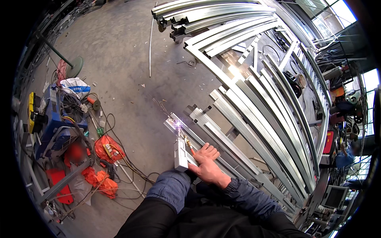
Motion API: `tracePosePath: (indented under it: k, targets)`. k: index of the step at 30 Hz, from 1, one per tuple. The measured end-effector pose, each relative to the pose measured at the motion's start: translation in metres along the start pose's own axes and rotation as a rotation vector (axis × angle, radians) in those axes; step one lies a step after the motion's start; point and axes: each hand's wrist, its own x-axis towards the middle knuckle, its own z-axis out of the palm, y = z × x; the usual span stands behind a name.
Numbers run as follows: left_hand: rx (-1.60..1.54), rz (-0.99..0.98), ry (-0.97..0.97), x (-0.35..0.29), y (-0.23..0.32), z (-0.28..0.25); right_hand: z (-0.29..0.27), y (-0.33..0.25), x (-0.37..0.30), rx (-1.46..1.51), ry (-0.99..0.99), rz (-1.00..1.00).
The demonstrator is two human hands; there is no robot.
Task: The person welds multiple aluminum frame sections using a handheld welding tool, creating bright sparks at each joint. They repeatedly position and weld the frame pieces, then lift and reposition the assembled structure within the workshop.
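Note:
My right hand (210,170) closes around a silver, box-bodied welding gun (181,154), with a brass-and-orange fitting (188,143) alongside its nozzle. A bright violet-white glow and sparks show at the tip, on the end of a silver metal tube (172,122). The left forearm, in a denim sleeve (171,186), reaches toward the same spot. Curled fingers (208,150) show just above the right hand; I cannot tell which hand they belong to, so my left hand's grip cannot be made out. The tube runs from the glow back beneath the hands.
Long silver metal profiles (258,107) fill the right side, with more stacked (218,12) at the far side. On the left lie a blue machine (51,119), tangled cables (131,162) and orange plastic bags (107,148). Another person (345,156) is at the far right.

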Motion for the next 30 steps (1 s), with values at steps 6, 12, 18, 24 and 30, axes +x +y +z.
tracePosePath:
  k: [6, 12, 18, 24, 30]
  targets:
    - [0.026, 0.011, -0.042, 0.003, 0.001, -0.004, 0.002, 0.004, -0.002, 0.002, 0.003, 0.003]
    - [0.060, 0.012, -0.035, 0.002, 0.001, -0.008, 0.001, 0.001, -0.005, 0.000, -0.012, 0.037]
    - [0.039, 0.011, -0.053, 0.001, 0.002, 0.000, 0.003, 0.007, -0.006, 0.010, -0.018, 0.025]
    - [0.048, 0.020, -0.025, 0.000, 0.002, 0.003, 0.006, 0.009, -0.009, 0.004, -0.004, 0.033]
    - [0.052, 0.053, -0.029, 0.000, -0.004, 0.004, 0.003, 0.002, -0.010, 0.020, -0.015, 0.047]
